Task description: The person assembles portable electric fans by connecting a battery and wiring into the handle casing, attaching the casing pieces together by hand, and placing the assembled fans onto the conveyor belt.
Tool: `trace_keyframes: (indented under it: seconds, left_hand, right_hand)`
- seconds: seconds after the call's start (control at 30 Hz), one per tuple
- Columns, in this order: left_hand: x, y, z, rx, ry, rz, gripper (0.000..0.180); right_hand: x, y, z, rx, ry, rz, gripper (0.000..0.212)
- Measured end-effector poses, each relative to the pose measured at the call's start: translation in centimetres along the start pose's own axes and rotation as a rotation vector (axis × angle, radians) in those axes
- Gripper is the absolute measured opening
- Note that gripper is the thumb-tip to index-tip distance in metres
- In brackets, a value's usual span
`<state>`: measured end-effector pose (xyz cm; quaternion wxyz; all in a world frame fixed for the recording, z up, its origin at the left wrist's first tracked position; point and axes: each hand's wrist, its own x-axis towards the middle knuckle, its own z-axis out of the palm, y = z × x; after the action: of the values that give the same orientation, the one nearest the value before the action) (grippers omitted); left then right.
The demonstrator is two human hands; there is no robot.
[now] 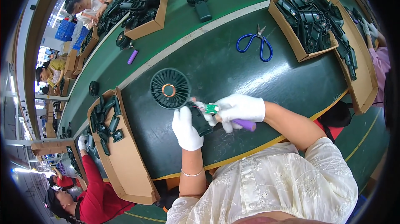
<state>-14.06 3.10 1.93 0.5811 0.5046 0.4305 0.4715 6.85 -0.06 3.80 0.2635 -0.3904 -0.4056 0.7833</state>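
Observation:
My left hand [186, 129], in a white glove, is closed around the dark handle of a small handheld fan [170, 87]. The fan's round ribbed head, with a copper-coloured ring at its centre, points away from me. Close beside it, my gloved right hand [241, 109] pinches a small green circuit board [211, 109]. Thin wires run from the board toward the fan handle. A purple cylindrical battery [245, 124] sticks out below my right fingers, which partly hide it. Blue-handled scissors [257, 44] lie on the dark green tabletop [216, 67] beyond my hands.
At the left, a cardboard tray [125, 157] holds several dark plastic parts. Another carton [308, 28] of dark casings stands at the right. Past a pale rail, fans and purple batteries [132, 56] lie on a green belt [183, 19]. A co-worker in red [100, 190] reaches in at the left.

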Motion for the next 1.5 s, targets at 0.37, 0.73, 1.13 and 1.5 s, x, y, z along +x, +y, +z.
trace_keyframes:
  seconds: [0.37,0.73,1.13,1.5]
  left_hand:
    - [0.2,0.2,-0.6,-0.786,-0.132,-0.177,0.042]
    - [-0.4,-0.2,-0.9,-0.130,-0.109,0.132,0.040]
    - [-1.8,0.6,-0.3,0.222,-0.134,-0.019,0.026]
    - [-1.3,-0.9,-0.2,0.221,-0.065,0.118,0.024]
  right_hand:
    - [0.7,1.5,-0.6,-0.221,0.394,-0.461,0.015]
    - [1.0,1.7,1.0,0.263,0.153,-0.256,0.036]
    - [1.4,2.1,0.6,0.499,0.130,-0.389,0.036]
    - [1.5,1.8,0.6,0.234,0.344,-0.406,0.035]
